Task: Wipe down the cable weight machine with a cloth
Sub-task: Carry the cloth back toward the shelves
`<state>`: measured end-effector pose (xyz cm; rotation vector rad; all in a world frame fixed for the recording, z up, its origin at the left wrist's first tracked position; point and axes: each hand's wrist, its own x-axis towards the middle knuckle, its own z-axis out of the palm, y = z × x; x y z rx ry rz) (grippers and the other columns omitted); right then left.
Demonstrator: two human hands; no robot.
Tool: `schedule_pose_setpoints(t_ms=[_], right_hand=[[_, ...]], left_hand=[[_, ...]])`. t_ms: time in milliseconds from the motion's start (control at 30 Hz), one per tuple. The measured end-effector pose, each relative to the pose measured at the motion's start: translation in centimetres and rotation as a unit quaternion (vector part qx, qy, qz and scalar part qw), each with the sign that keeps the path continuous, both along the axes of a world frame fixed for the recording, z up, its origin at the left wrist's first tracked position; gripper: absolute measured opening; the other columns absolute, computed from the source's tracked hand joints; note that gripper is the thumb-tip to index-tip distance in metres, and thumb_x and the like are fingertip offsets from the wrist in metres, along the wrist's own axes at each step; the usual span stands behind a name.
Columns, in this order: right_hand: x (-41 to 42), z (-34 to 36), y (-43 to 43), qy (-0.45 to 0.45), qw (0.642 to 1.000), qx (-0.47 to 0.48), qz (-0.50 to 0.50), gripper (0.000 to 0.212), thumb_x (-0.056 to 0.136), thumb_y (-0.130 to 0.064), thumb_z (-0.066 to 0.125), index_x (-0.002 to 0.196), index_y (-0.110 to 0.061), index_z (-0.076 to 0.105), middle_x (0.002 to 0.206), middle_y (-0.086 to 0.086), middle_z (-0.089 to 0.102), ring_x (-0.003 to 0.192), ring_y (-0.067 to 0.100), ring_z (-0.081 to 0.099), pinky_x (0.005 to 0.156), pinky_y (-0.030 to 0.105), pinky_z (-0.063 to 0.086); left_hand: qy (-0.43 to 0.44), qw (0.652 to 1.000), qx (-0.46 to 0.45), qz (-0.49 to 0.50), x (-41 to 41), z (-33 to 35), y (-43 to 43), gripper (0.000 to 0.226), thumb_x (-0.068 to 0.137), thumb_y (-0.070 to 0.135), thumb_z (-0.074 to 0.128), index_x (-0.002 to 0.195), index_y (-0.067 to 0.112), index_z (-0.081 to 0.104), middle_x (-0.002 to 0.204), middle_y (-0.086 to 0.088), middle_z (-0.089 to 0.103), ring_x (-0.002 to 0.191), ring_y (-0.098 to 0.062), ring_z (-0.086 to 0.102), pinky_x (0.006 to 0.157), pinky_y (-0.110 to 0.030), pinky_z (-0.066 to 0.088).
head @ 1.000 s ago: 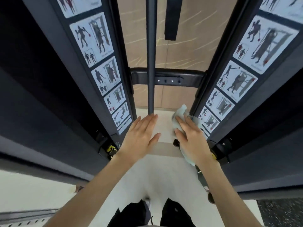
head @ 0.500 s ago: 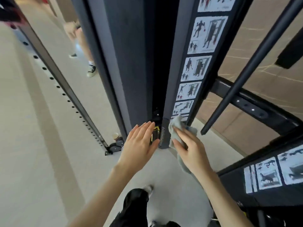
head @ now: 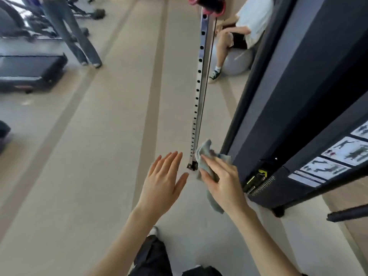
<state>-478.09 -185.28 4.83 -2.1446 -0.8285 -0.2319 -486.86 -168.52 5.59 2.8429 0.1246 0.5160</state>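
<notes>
The cable weight machine's dark column (head: 294,92) fills the right side, with exercise diagram stickers (head: 338,154) on its face. A silver perforated rail (head: 199,80) with a thin cable beside it runs down to the floor just left of the column. My right hand (head: 223,182) grips a pale grey-blue cloth (head: 204,154) near the rail's lower end, between rail and column. Whether the cloth touches the rail cannot be told. My left hand (head: 163,184) hovers with straight spread fingers, left of the rail's foot, holding nothing.
Beige floor stretches ahead. A treadmill (head: 29,70) stands at the far left. One person in jeans (head: 73,34) stands at the top left. Another person (head: 237,36) sits on a grey ball behind the rail. A black bar (head: 346,214) juts in at the lower right.
The view has swung left, from between the machine's two columns to its outer side. Both hands moved with it; the cloth went from the sticker panel to beside the perforated rail.
</notes>
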Motion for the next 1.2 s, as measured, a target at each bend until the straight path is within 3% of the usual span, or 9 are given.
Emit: schedule_pose_setpoints(t_ms=[300,667,800,967,1200], right_hand=[[-0.5,-0.7,16.2,0.011,0.996,-0.025,0.082,0.043,0.089,-0.035,0.052,0.127,-0.019,0.061,0.117,0.000,0.067,0.112,0.022,0.060,0.090,0.045,0.046],[1.3,-0.7,34.3,0.010,0.999,-0.007,0.045,0.042,0.088,-0.039,0.048,0.120,-0.018,0.066,0.115,-0.002,0.068,0.115,0.022,0.059,0.084,0.039,0.043],[4.0,-0.5,37.7,0.006,0.999,-0.011,0.030,0.042,0.088,-0.038,0.048,0.121,-0.018,0.065,0.116,-0.003,0.068,0.116,0.020,0.058,0.084,0.035,0.040],[10.0,-1.2,41.8,0.020,0.999,-0.021,0.017,0.044,0.088,-0.040,0.047,0.122,-0.019,0.064,0.117,-0.004,0.067,0.118,0.020,0.057,0.088,0.040,0.043],[22.7,-2.9,48.7,0.032,0.999,-0.023,0.017,0.040,0.088,-0.033,0.057,0.124,-0.018,0.063,0.119,-0.003,0.067,0.118,0.019,0.057,0.090,0.040,0.043]], left_hand=[[-0.011,0.996,-0.008,0.083,-3.3,-0.4,14.0,0.057,0.100,0.043,0.036,0.134,0.002,0.055,0.134,-0.012,0.059,0.124,-0.028,0.055,0.111,-0.038,0.030],[-0.023,0.997,0.005,0.080,-1.3,-0.7,32.4,0.055,0.100,0.041,0.037,0.135,0.002,0.053,0.136,-0.013,0.057,0.126,-0.027,0.053,0.111,-0.039,0.030],[-0.024,0.998,0.001,0.057,2.0,-0.9,35.9,0.055,0.100,0.041,0.037,0.135,0.002,0.053,0.135,-0.013,0.057,0.126,-0.028,0.054,0.112,-0.039,0.029],[-0.028,0.998,-0.008,0.047,8.5,-1.4,40.1,0.053,0.100,0.039,0.038,0.135,0.002,0.054,0.135,-0.013,0.057,0.124,-0.028,0.055,0.112,-0.039,0.028],[-0.023,0.999,0.007,0.047,21.5,-2.8,47.1,0.053,0.100,0.039,0.038,0.134,0.001,0.055,0.134,-0.014,0.058,0.123,-0.028,0.055,0.111,-0.039,0.029]])
